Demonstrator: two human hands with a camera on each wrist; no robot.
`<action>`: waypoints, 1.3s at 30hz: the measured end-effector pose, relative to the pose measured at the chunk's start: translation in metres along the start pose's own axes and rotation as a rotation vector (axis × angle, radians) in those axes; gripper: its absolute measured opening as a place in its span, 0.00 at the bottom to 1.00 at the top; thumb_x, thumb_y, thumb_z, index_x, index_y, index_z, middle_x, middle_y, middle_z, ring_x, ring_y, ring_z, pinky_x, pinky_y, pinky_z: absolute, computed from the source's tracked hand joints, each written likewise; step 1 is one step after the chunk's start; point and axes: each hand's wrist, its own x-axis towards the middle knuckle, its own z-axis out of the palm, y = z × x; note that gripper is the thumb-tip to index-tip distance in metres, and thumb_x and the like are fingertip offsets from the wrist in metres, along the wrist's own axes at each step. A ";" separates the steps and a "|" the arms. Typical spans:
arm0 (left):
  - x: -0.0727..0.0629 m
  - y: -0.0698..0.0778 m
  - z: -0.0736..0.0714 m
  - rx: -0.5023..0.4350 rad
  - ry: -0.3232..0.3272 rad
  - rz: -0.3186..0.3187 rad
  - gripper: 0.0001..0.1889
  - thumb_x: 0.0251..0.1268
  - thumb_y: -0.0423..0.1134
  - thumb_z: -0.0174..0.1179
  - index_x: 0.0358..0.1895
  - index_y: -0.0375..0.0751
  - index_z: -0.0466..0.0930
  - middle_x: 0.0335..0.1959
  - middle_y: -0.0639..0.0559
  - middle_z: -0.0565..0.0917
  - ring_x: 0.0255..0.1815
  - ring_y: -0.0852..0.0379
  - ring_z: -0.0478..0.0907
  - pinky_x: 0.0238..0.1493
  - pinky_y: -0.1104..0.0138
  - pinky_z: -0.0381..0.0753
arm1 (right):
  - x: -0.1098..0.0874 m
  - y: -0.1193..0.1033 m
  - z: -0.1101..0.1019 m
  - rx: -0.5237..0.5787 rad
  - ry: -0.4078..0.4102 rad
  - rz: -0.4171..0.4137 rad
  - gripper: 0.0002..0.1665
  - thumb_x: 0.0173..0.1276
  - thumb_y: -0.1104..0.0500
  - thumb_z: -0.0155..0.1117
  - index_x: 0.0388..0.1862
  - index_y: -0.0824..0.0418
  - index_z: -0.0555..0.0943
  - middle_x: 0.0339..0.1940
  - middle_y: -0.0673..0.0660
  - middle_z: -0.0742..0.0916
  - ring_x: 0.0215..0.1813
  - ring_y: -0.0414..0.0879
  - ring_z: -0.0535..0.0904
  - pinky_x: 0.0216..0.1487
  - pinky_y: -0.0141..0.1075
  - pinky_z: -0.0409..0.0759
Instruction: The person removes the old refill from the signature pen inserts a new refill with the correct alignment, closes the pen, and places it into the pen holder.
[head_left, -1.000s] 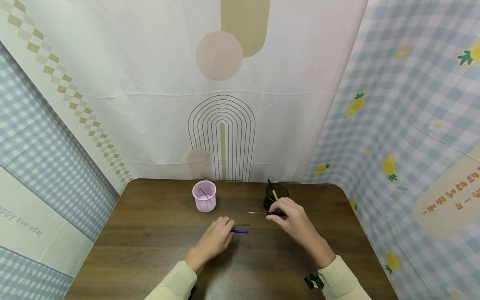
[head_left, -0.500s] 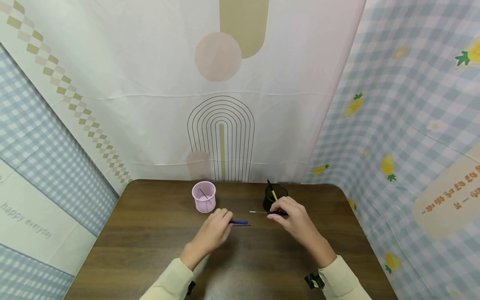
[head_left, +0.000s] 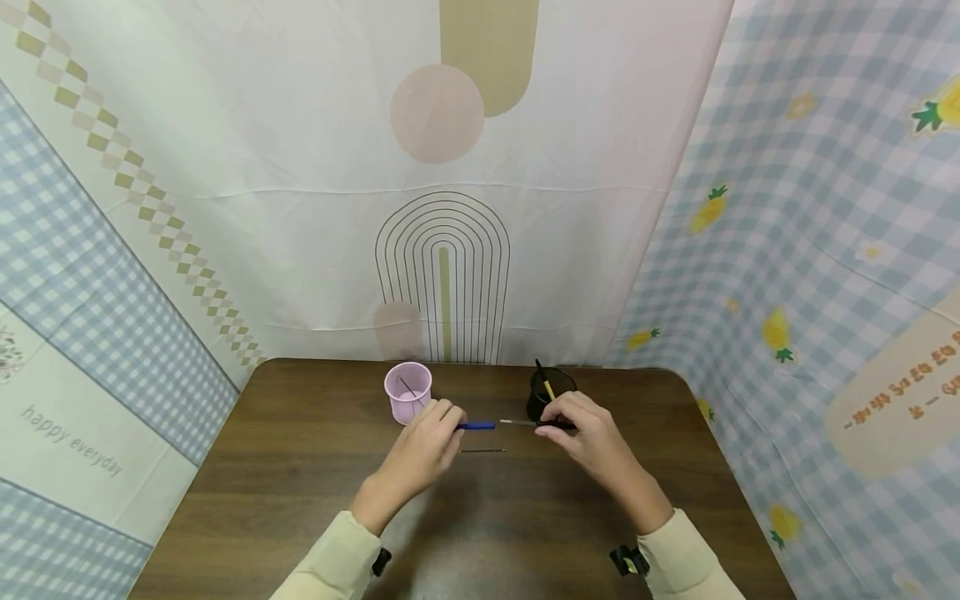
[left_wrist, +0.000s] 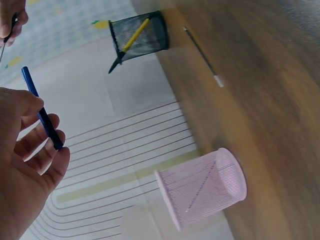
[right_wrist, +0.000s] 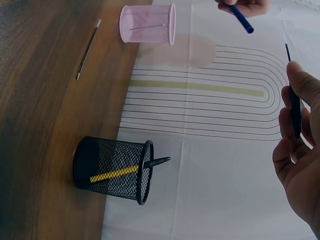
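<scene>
I see left hand (head_left: 423, 446) pinching blue tube (left_wrist: 50, 129), just apart from pale tip of dark pen (right_wrist: 296, 120) pinched by right hand (head_left: 588, 429). Thin rod (right_wrist: 88, 50) lies on wood table (head_left: 300, 492). Beyond, I have pink mesh cup (left_wrist: 230, 182), upright, slender stick (left_wrist: 201, 185) leaning inside; black mesh cup (right_wrist: 110, 150), upright, holds yellow-and-black pen (right_wrist: 120, 172), black end above rim.

Blue tube (head_left: 477, 426), dark pen piece (right_wrist: 296, 117); ends facing, apart
I pinch the slim tube in my left hand (head_left: 422, 446); the pale-tipped piece in my right hand (head_left: 588, 435).
</scene>
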 end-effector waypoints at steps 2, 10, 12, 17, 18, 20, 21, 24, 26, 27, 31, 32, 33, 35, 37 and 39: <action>0.002 0.002 -0.003 -0.002 0.006 0.001 0.10 0.58 0.29 0.69 0.38 0.41 0.78 0.33 0.54 0.76 0.34 0.55 0.72 0.38 0.64 0.73 | 0.000 0.000 0.000 0.001 0.003 -0.006 0.15 0.57 0.64 0.81 0.38 0.54 0.84 0.38 0.47 0.86 0.39 0.39 0.79 0.40 0.23 0.76; 0.009 0.005 -0.010 -0.001 0.017 0.008 0.05 0.63 0.30 0.65 0.39 0.39 0.79 0.34 0.53 0.77 0.34 0.54 0.72 0.38 0.64 0.74 | 0.000 0.002 0.000 -0.005 0.013 -0.030 0.16 0.55 0.65 0.81 0.38 0.55 0.83 0.38 0.47 0.86 0.39 0.40 0.79 0.40 0.23 0.75; 0.010 0.006 -0.011 -0.001 0.023 0.014 0.04 0.65 0.30 0.64 0.39 0.39 0.79 0.34 0.53 0.77 0.34 0.54 0.72 0.38 0.63 0.74 | 0.001 0.001 0.000 -0.010 0.011 -0.029 0.16 0.55 0.65 0.81 0.38 0.55 0.83 0.38 0.47 0.86 0.39 0.40 0.79 0.40 0.23 0.75; 0.012 0.008 -0.013 0.005 0.039 0.026 0.05 0.64 0.30 0.65 0.39 0.39 0.79 0.33 0.53 0.77 0.34 0.54 0.72 0.38 0.63 0.74 | 0.001 0.000 -0.001 -0.025 0.005 -0.019 0.15 0.56 0.64 0.81 0.38 0.55 0.84 0.38 0.47 0.86 0.39 0.39 0.79 0.41 0.22 0.74; 0.012 0.008 -0.014 0.006 0.041 0.027 0.05 0.63 0.30 0.65 0.39 0.39 0.79 0.33 0.53 0.77 0.34 0.54 0.72 0.38 0.63 0.74 | 0.001 0.000 -0.001 -0.026 0.003 -0.018 0.15 0.56 0.64 0.81 0.38 0.55 0.84 0.38 0.47 0.86 0.40 0.39 0.79 0.41 0.22 0.74; 0.013 0.009 -0.015 0.006 0.040 0.026 0.03 0.66 0.31 0.64 0.39 0.39 0.80 0.34 0.53 0.77 0.34 0.54 0.72 0.38 0.64 0.74 | 0.001 -0.001 -0.002 -0.027 0.002 -0.019 0.15 0.56 0.64 0.81 0.38 0.55 0.84 0.38 0.47 0.86 0.39 0.40 0.79 0.41 0.22 0.74; 0.013 0.010 -0.015 0.006 0.039 0.026 0.03 0.66 0.32 0.63 0.39 0.39 0.80 0.34 0.53 0.77 0.34 0.54 0.72 0.38 0.63 0.74 | 0.001 -0.001 -0.002 -0.028 0.000 -0.018 0.14 0.56 0.64 0.81 0.38 0.55 0.84 0.38 0.47 0.86 0.40 0.40 0.79 0.41 0.22 0.74; 0.015 0.011 -0.017 0.012 0.029 0.024 0.02 0.68 0.33 0.62 0.39 0.39 0.80 0.34 0.53 0.77 0.34 0.54 0.72 0.38 0.64 0.73 | 0.001 -0.001 -0.002 -0.032 -0.005 -0.015 0.14 0.57 0.63 0.81 0.38 0.55 0.84 0.38 0.47 0.86 0.40 0.40 0.79 0.41 0.21 0.74; 0.015 0.012 -0.018 0.018 0.030 0.026 0.03 0.66 0.32 0.64 0.40 0.40 0.80 0.34 0.53 0.77 0.34 0.53 0.72 0.38 0.63 0.73 | 0.001 -0.001 -0.002 -0.035 -0.008 -0.013 0.14 0.57 0.63 0.81 0.38 0.55 0.84 0.38 0.47 0.86 0.40 0.40 0.79 0.41 0.21 0.74; 0.016 0.012 -0.018 0.024 0.029 0.028 0.04 0.65 0.32 0.65 0.40 0.40 0.80 0.34 0.53 0.77 0.34 0.53 0.72 0.38 0.63 0.73 | 0.002 -0.001 -0.001 -0.037 -0.009 -0.015 0.14 0.57 0.63 0.81 0.38 0.55 0.84 0.38 0.47 0.86 0.40 0.40 0.79 0.41 0.22 0.74; 0.017 0.015 -0.018 0.037 0.033 0.035 0.07 0.62 0.31 0.68 0.40 0.40 0.80 0.34 0.53 0.77 0.35 0.53 0.72 0.38 0.63 0.73 | 0.003 -0.001 0.000 -0.043 -0.005 -0.026 0.14 0.56 0.63 0.81 0.38 0.55 0.84 0.38 0.47 0.86 0.41 0.41 0.79 0.40 0.26 0.76; 0.018 0.015 -0.017 0.037 0.035 0.035 0.07 0.62 0.31 0.68 0.40 0.40 0.79 0.34 0.53 0.77 0.35 0.53 0.72 0.38 0.64 0.73 | 0.003 -0.001 0.001 -0.042 -0.002 -0.030 0.15 0.56 0.64 0.81 0.38 0.55 0.84 0.38 0.47 0.86 0.41 0.41 0.79 0.40 0.27 0.77; 0.018 0.016 -0.018 0.036 0.032 0.033 0.07 0.62 0.31 0.68 0.40 0.40 0.80 0.34 0.53 0.77 0.35 0.53 0.72 0.38 0.64 0.73 | 0.003 -0.002 0.001 -0.040 0.000 -0.036 0.15 0.56 0.64 0.81 0.38 0.56 0.84 0.38 0.47 0.86 0.41 0.41 0.79 0.39 0.28 0.77; 0.019 0.017 -0.017 0.032 0.028 0.029 0.08 0.62 0.31 0.69 0.40 0.40 0.80 0.34 0.53 0.77 0.35 0.53 0.71 0.38 0.64 0.73 | 0.004 -0.002 0.003 -0.035 0.007 -0.046 0.15 0.56 0.64 0.81 0.38 0.57 0.84 0.38 0.48 0.86 0.42 0.41 0.79 0.39 0.29 0.78; 0.020 0.018 -0.017 0.031 0.032 0.032 0.07 0.62 0.31 0.68 0.40 0.40 0.80 0.34 0.53 0.77 0.35 0.53 0.72 0.37 0.64 0.73 | 0.005 -0.002 0.004 -0.027 0.013 -0.056 0.15 0.55 0.65 0.81 0.38 0.58 0.84 0.38 0.48 0.86 0.42 0.42 0.80 0.40 0.28 0.79; 0.021 0.019 -0.016 0.032 0.031 0.032 0.07 0.62 0.31 0.68 0.40 0.40 0.80 0.34 0.53 0.77 0.35 0.53 0.72 0.37 0.64 0.73 | 0.005 -0.003 0.005 -0.024 0.017 -0.062 0.15 0.56 0.66 0.81 0.39 0.59 0.84 0.39 0.49 0.86 0.43 0.42 0.80 0.40 0.28 0.79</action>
